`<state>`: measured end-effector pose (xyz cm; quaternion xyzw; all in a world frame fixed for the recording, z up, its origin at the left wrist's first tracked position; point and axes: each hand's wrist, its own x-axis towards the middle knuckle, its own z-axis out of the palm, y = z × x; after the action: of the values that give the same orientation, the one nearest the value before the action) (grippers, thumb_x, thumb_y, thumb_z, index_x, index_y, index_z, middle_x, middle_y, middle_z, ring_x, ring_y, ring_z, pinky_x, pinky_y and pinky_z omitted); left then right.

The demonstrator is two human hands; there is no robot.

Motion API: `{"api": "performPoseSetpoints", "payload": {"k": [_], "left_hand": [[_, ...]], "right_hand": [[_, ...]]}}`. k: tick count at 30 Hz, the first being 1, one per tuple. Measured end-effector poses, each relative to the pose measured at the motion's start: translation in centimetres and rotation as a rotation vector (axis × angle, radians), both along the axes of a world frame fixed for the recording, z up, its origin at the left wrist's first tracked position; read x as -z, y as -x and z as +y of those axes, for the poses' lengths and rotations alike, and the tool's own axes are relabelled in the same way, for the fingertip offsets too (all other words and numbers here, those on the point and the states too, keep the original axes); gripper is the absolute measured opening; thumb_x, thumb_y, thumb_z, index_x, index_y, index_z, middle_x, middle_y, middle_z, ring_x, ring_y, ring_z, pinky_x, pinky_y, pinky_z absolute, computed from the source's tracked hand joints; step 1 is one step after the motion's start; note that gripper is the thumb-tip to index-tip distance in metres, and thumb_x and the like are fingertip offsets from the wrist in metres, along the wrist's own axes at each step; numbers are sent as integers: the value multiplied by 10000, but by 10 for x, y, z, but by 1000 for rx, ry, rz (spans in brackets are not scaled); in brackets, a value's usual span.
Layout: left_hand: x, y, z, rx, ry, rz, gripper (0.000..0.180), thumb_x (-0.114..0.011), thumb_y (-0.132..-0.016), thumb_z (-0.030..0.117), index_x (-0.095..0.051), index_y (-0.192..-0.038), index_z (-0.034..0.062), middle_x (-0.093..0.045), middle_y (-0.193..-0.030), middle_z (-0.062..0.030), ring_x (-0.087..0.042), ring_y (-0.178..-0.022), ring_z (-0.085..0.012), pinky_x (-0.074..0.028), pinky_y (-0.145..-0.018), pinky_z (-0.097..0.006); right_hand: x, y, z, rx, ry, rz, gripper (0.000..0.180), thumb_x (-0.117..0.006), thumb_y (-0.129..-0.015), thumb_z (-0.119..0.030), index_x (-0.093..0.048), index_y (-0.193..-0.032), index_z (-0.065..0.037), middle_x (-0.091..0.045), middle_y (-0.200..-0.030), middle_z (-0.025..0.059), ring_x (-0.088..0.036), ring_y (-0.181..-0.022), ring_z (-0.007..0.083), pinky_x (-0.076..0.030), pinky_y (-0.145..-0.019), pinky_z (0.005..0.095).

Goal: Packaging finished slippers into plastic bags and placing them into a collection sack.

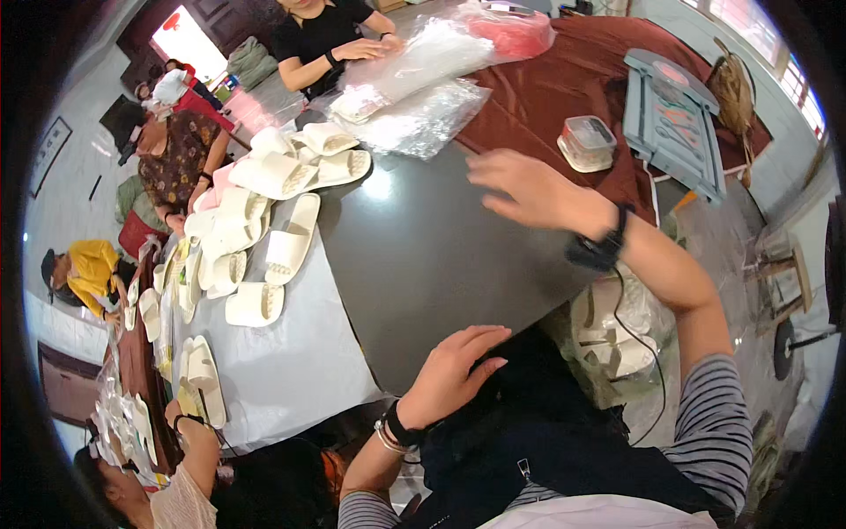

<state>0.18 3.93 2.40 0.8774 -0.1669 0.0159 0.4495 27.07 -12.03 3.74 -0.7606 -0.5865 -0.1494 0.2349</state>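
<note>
Hands empty, both open. Right hand [527, 187] hovered over grey surface [423, 256], fingers spread, near clear box [587, 143] on red cloth [564, 84]. Left hand [454, 366] rested flat, fingers together, on dark bag [529, 423] at surface edge. Slippers [264, 212] piled well left on white sheet [282, 361]. Plastic bags [423, 115] lay beyond, by another person's hands [366, 48]. Grey tray [670, 123] far right.
</note>
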Motion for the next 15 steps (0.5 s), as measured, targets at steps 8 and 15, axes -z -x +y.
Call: {"api": "performPoseSetpoints", "payload": {"k": [8,15], "left_hand": [[7,45,28,-121,50,74,305,-722,-894,106,-676,-1191,54,-695,-1179,-126,-679,-1045,-309,-551,-884,-382],[18,66,54,-252,87,29,265,-728,-880,64,-694,-1142,44,-716,-1114,-127,-689,-1003,-297,-550,-849,-372]], "right_hand": [[60,-155,162,479,516,-128,421,-666,-790,-93,-656,-1195,20,-365,-1556,190,-209,-1514,359,-500,-1011,484],[72,-167,170,176,98,-272,142,-627,-776,34,-659,-884,-52,-607,-926,133,-642,-906,341,-533,-805,414]]}}
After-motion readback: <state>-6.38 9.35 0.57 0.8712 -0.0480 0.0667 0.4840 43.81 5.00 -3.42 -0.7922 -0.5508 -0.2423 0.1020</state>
